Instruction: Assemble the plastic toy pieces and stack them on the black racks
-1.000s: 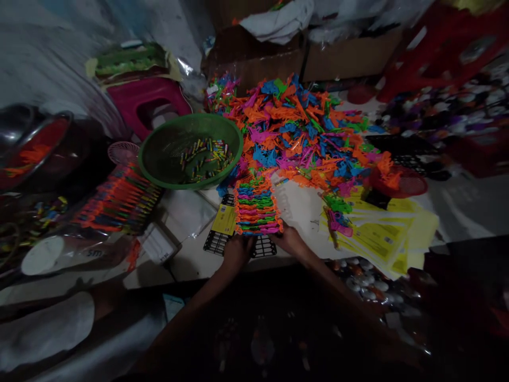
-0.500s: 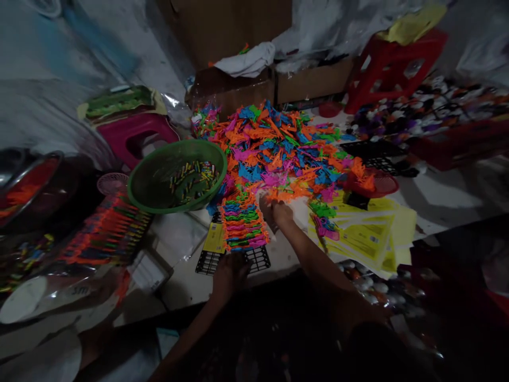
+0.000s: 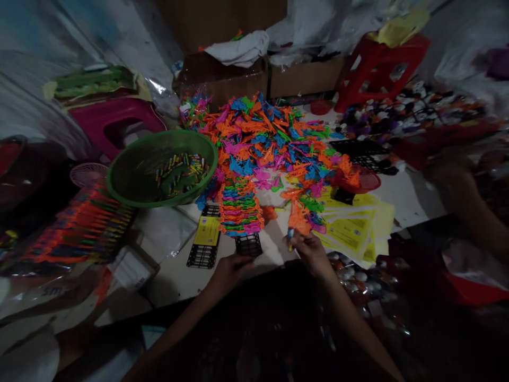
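My right hand (image 3: 314, 253) is closed on an orange plastic toy (image 3: 298, 215), its small coloured tube end at the fingers and its wide part pointing away from me. My left hand (image 3: 234, 269) has its fingers together at the near edge of a black plastic rack (image 3: 249, 245). Over that rack lies a stacked row of toys (image 3: 240, 208) in orange, green, blue and pink. Left of it, a second black rack bears a yellow card (image 3: 207, 231). Beyond both hands spreads a big heap of loose plastic toys (image 3: 270, 132).
A green basin (image 3: 115, 183) with several small striped tubes stands at left, beside a magenta stool (image 3: 115, 119). Yellow printed sheets (image 3: 350, 225) and a red basket (image 3: 369, 180) are at right. Another person's arm (image 3: 465, 183) reaches in at far right.
My right hand has come back from the heap's edge toward me and now holds the orange toy. My left hand stays at the rack. The view has shifted, and another person's arm shows at right.
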A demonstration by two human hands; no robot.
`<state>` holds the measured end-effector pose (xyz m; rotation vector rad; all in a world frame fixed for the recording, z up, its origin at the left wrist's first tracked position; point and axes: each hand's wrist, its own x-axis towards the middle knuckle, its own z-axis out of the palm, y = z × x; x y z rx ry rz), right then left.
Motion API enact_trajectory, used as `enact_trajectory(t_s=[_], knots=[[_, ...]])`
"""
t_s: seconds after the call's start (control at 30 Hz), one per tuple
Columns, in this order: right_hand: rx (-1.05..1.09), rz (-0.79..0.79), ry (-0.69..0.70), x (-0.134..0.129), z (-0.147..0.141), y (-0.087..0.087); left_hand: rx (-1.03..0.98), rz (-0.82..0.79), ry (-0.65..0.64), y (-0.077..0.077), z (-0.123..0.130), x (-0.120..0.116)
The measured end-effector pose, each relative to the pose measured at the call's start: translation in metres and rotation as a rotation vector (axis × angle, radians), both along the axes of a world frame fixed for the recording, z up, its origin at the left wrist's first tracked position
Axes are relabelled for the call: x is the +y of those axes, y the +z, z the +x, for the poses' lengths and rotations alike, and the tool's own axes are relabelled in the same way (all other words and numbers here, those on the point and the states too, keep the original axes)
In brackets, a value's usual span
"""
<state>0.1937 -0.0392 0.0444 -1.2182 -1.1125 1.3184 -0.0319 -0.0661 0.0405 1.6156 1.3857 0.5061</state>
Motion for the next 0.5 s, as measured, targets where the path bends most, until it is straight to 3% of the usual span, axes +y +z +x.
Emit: enact_trajectory(t_s=[0.07,0.13,0.2,0.27,0.3,0.4,0.43,0.5], knots=[[-0.129,0.083,0.14,-0.018,-0.017,0.008,-0.214,0.008,-0.009,0.013,0.006,-0.008],[-0.291,0.191,0.346,-0.027,-0.028,0.016,-0.267,0.054,0.039,0.02,0.008,-0.012],[-0.405,0.261,0.584,-0.022,-0.029,0.024,-0.219,0.087,0.121,0.022,0.006,-0.013],[-0.499,0.221,0.693,0.0,-0.019,0.028,-0.154,0.117,0.17,0.02,0.0,-0.012],[-0.564,0.162,0.658,0.017,-0.012,0.028,-0.126,0.144,0.181,0.018,-0.003,-0.012],[-0.963,-0.056,-0.048,0.077,0.003,0.014,-0.075,0.269,0.199,0.012,-0.009,-0.009],[-1.078,-0.126,-0.197,0.096,0.005,0.007,-0.064,0.302,0.2,0.01,-0.01,-0.008],[-1.151,-0.266,-0.264,0.127,0.005,-0.007,-0.036,0.34,0.207,0.007,-0.01,-0.007]])
